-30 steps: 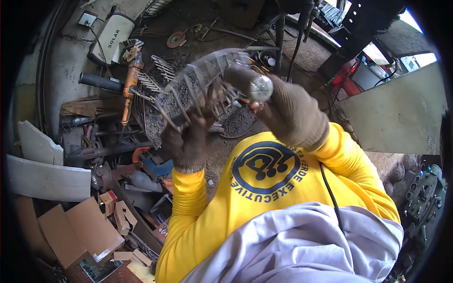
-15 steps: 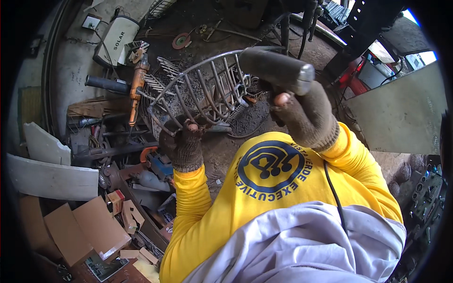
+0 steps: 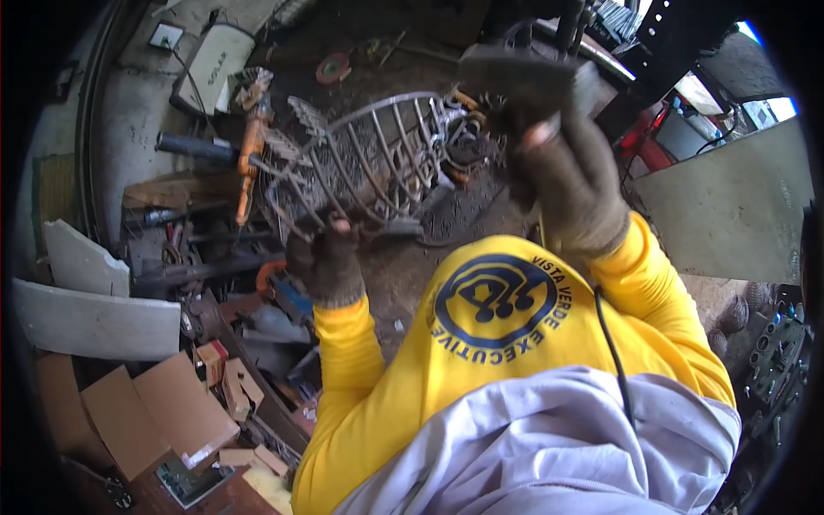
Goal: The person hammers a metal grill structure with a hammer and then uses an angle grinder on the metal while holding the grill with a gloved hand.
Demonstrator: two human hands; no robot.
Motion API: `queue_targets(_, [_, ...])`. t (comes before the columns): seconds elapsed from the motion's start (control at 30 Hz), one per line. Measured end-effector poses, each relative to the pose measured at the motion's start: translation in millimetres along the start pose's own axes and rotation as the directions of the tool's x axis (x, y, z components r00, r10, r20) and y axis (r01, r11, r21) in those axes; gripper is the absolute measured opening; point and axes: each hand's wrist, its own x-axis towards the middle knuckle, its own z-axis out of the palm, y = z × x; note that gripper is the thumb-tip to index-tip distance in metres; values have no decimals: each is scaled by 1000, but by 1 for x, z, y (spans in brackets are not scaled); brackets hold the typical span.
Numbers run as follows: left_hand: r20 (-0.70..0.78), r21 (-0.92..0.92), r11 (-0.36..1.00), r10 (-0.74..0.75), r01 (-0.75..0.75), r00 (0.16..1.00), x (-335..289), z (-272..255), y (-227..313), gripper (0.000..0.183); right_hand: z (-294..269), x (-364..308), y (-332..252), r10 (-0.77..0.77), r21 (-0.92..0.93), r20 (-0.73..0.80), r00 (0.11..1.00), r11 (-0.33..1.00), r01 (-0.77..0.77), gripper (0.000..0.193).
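My left hand [image 3: 329,264], in a brown knit glove with bare fingertips, grips the near-left end of a curved metal rod frame [image 3: 378,106]. The frame has a bent outer bar with several ribs across it, like a cage. In my right hand [image 3: 571,176], also gloved, is a hammer [image 3: 524,77], raised up and to the right of the frame's far-right end. Its heavy head is smeared by motion, and the glove and head hide most of its handle. The hammer is apart from the frame in the picture.
An orange angle grinder [image 3: 251,159] lies left of the frame, near a dark tube [image 3: 197,148] and a white solar lamp housing [image 3: 215,69]. A red grinding disc [image 3: 332,68] rests farther back. Cardboard flaps [image 3: 176,403] are at lower left; a large grey sheet [image 3: 730,202] stands at right.
My right hand has lifted the hammer up and slightly right, uncovering the frame's right end. My left hand has shifted slightly left, still on the frame.
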Motion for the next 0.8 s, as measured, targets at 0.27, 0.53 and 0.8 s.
queue_targets(0.27, [-80, 172, 982, 87, -72, 993, -13, -7, -14, 27, -2, 1, 31, -368, -73, 11, 930, 927, 368, 40])
queue_targets(0.53, [-96, 114, 993, 17, -5, 995, -5, -1, -9, 35, -1, 8, 24, -24, -160, 116, 993, 986, 43, 32])
queue_targets(0.8, [-106, 519, 854, 112, -41, 988, -8, -48, -44, 59, -18, 31, 43, -65, -110, -117, 991, 993, 52, 34])
